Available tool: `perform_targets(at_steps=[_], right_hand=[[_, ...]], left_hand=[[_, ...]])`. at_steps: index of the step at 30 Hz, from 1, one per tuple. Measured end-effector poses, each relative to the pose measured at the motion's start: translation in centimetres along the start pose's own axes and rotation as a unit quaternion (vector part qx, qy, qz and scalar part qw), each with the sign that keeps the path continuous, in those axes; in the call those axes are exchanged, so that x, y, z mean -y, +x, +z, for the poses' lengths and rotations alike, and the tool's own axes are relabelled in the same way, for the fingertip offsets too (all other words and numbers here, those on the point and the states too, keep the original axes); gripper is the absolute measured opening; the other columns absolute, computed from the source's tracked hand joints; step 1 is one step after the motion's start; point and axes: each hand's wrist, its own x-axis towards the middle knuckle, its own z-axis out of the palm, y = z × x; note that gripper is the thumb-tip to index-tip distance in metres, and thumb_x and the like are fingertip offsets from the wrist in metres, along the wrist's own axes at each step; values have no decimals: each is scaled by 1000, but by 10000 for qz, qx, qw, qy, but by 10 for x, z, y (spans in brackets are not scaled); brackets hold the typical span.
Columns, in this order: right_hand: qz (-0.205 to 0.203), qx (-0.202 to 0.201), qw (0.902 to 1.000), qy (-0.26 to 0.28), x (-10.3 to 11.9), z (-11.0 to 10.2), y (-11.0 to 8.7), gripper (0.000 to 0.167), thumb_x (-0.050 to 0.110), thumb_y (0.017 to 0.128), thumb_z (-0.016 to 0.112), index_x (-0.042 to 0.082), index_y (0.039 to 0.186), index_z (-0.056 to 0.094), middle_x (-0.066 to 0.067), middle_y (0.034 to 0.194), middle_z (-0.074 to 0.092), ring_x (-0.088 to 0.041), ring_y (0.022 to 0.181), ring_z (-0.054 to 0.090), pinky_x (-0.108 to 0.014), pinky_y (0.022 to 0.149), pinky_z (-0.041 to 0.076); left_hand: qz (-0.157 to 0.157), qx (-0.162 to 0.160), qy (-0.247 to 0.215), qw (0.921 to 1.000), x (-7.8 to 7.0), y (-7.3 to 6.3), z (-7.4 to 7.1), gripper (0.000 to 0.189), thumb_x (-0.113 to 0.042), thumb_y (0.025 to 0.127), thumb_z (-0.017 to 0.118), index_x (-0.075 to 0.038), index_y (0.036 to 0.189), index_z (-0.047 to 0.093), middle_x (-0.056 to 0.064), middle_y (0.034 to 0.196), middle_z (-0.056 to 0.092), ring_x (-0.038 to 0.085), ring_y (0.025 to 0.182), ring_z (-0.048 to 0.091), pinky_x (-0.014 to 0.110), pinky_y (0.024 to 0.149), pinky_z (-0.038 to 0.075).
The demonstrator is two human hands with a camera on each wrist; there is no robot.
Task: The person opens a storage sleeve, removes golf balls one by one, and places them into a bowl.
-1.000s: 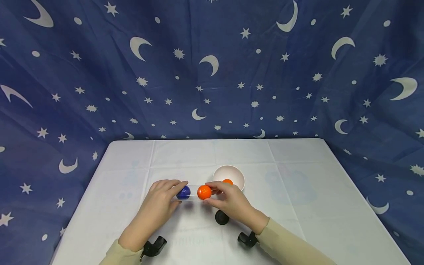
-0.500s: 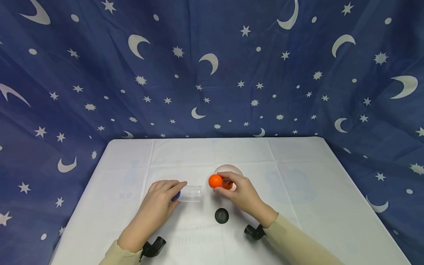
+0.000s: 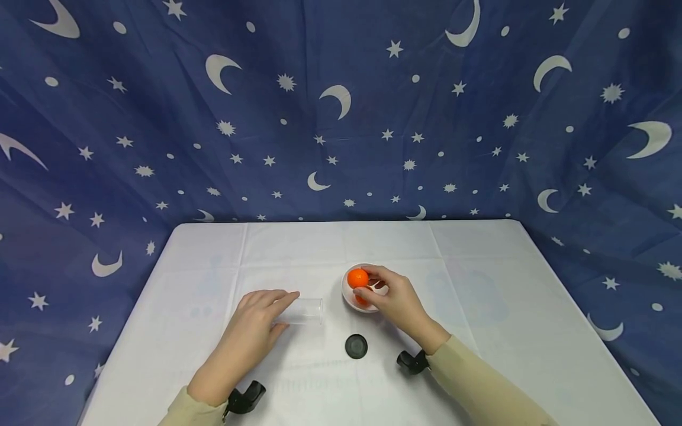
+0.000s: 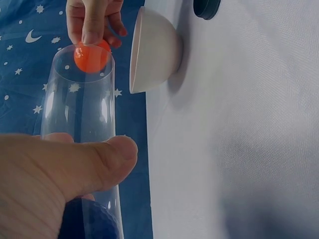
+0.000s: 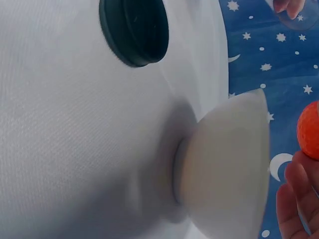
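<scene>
My left hand grips a clear plastic tube, thumb and fingers on opposite sides, its open end pointing right. A dark blue ball sits deep inside the tube, low in the left wrist view; in the head view the hand hides it. Over the white bowl, my right hand pinches an orange ball between thumb and fingertips. A second orange ball lies in the bowl, partly covered by the thumb. The right wrist view shows the held ball beyond the bowl's rim.
A round black cap lies on the white-covered table, in front of the bowl. Black wrist cameras stick out by both sleeves. A blue curtain with moons and stars hangs behind the table.
My right hand has drawn the orange ball out from the tube's open end, rightward and away, to over the bowl. The blue ball has slid deeper into the tube, behind my left hand.
</scene>
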Motion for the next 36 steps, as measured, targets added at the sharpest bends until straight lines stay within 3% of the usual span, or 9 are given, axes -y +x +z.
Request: perform_targets(at_steps=[6, 16, 26, 36], right_hand=[[-20, -166, 9997, -199, -7, 7, 4, 39, 27, 81, 80, 17, 117, 68, 10, 96, 66, -17, 87, 63, -35, 77, 53], [476, 74, 9967, -646, -8, 19, 9, 39, 28, 82, 79, 18, 117, 67, 8, 98, 65, -14, 88, 59, -36, 79, 53], [597, 217, 9954, -719, -13, 26, 11, 35, 27, 82, 79, 23, 114, 66, 12, 98, 62, -14, 86, 61, -28, 77, 51], [587, 232, 9940, -890, -13, 27, 12, 35, 23, 81, 79, 23, 113, 65, 10, 103, 63, -12, 88, 59, -29, 80, 51]], left_hand=[[4, 7, -5, 10000, 0, -1, 1, 64, -7, 67, 86, -13, 127, 63, 4, 115, 65, 25, 108, 58, 44, 98, 39], [-44, 3, -29, 10000, 1, -3, 0, 63, -7, 68, 87, -13, 127, 64, 4, 114, 65, 26, 108, 58, 44, 98, 40], [-88, 3, -105, 9999, 4, -6, 0, 63, -7, 69, 86, -13, 127, 63, 4, 114, 65, 25, 108, 58, 44, 98, 39], [-77, 0, -137, 9999, 5, -5, 2, 63, -8, 69, 86, -13, 127, 63, 3, 114, 65, 25, 108, 58, 44, 97, 40]])
